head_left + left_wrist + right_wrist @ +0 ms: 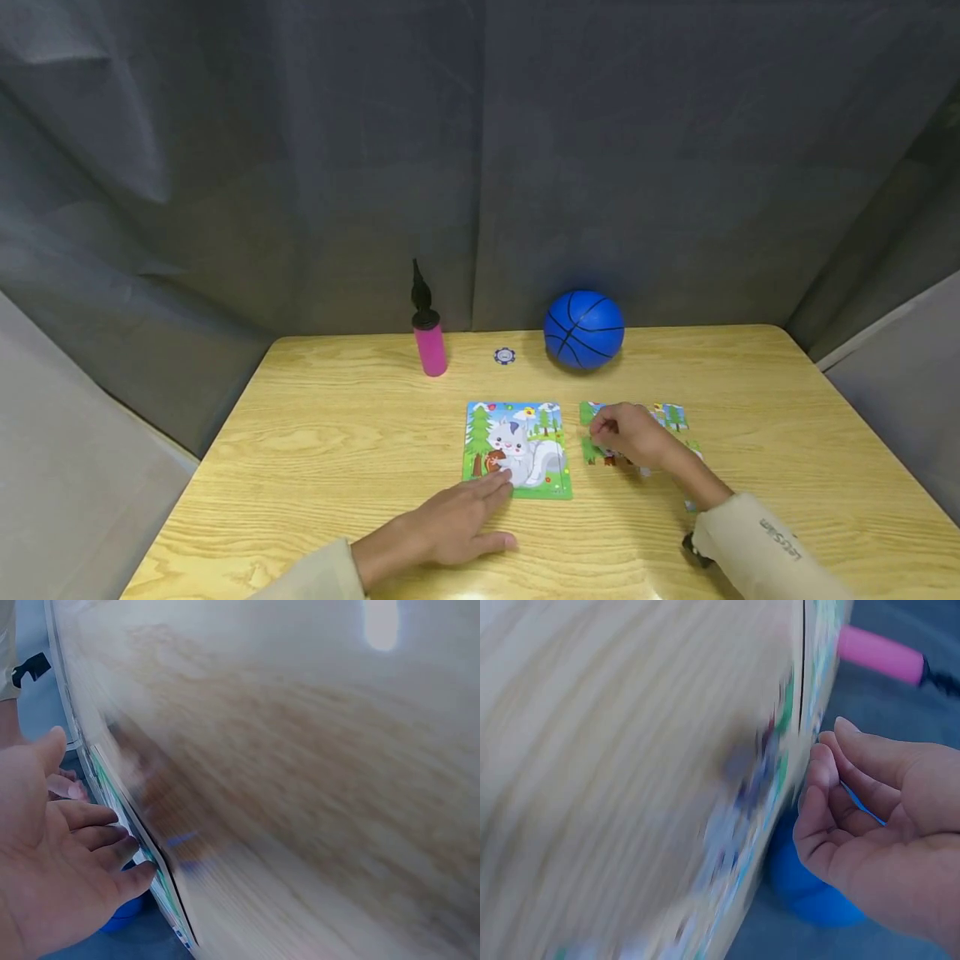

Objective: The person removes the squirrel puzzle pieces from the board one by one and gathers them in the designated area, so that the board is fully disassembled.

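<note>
A pink pump [429, 337] with a black nozzle stood upright near the table's [315, 433] far edge, left of centre. Just to its right lay a small chip [504, 356], and beyond that a blue ball [583, 328] rested against the grey curtain [300, 167].

Nearer the person, the left hand [457, 521] lay flat on the table, fingers straight and slightly spread, their tips touching the lower left edge of the puzzle [519, 450], a square picture of a grey cat among trees. The left wrist view showed those fingers [97, 855] pressing against the puzzle's edge.

Just right of the puzzle lay loose pieces [670, 416] in a cluster, partly hidden under the right hand [628, 433]. That hand hovered over them with fingers curled. The right wrist view showed the fingers [832, 787] bent inward with a thin blue edge between them, apparently a piece pinched there, though blur made it hard to be sure. A beige sleeve [757, 546] covered the right forearm.
</note>
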The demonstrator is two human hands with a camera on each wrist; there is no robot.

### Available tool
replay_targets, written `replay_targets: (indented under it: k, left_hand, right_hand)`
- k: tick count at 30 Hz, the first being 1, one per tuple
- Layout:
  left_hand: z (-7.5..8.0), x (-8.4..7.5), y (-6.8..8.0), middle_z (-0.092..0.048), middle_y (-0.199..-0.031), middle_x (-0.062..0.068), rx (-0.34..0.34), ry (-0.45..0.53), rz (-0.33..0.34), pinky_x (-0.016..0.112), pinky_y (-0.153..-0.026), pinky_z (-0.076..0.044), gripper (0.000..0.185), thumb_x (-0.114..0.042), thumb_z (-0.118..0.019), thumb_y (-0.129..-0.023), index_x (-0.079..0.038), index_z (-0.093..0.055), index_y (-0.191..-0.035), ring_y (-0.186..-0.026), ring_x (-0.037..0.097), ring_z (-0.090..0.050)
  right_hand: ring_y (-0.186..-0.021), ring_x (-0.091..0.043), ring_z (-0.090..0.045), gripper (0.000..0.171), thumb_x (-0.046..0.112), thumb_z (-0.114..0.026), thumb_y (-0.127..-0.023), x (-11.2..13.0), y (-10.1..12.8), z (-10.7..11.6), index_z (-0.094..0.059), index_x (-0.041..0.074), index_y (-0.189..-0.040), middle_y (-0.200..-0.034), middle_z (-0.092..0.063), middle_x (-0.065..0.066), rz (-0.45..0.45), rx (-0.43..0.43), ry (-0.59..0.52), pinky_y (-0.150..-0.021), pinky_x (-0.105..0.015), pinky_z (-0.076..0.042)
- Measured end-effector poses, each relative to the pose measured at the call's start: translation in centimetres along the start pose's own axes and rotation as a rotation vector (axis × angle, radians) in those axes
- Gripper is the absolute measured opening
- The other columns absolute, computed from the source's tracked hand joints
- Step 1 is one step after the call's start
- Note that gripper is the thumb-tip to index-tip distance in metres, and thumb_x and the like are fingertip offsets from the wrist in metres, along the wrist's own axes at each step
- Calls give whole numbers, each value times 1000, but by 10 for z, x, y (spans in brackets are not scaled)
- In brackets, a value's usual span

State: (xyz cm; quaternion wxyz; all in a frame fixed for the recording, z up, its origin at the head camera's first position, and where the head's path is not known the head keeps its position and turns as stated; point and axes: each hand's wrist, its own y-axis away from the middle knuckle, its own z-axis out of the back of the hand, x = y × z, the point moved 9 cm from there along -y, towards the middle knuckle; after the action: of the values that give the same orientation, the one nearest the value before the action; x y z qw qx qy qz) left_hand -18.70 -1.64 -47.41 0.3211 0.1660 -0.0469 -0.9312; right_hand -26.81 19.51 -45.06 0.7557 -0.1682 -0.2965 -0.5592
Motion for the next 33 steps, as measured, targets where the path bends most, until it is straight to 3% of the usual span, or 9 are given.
replay_targets:
  k: [1,5,11,33]
  left_hand:
    - [0,1,0,-19,-158,11,-2,-2,-1,40,-117,-27,74,-58,-31,-97,-4,-29,-148,-146,23,-22]
    - [0,3,2,-20,-158,12,-14,-8,4,41,-117,-28,74,-58,-32,-97,-4,-29,-148,-146,24,-23]
    - [5,8,6,-23,-157,13,-42,-22,17,41,-116,-30,74,-57,-34,-97,-2,-32,-147,-144,25,-27]
    - [1,10,11,-20,-157,16,-1,-66,46,45,-114,-33,78,-60,-34,-95,-1,-32,-146,-145,28,-25]
  right_hand:
    - [-68,-9,-54,5,6,-61,-90,5,-4,-5,-66,4,-91,-79,-64,-2,13,2,7,-67,-27,-51]
    - [-70,-5,-54,4,7,-64,-88,24,-17,-22,-67,6,-90,-79,-65,0,60,-1,39,-72,-31,-52]
    - [-70,-6,-54,6,6,-67,-86,47,-30,-40,-69,4,-90,-80,-66,-2,99,7,27,-61,-19,-46]
    - [-66,-8,-52,7,4,-66,-86,76,-41,-79,-70,2,-92,-77,-64,-1,71,95,-57,-56,-18,-44]
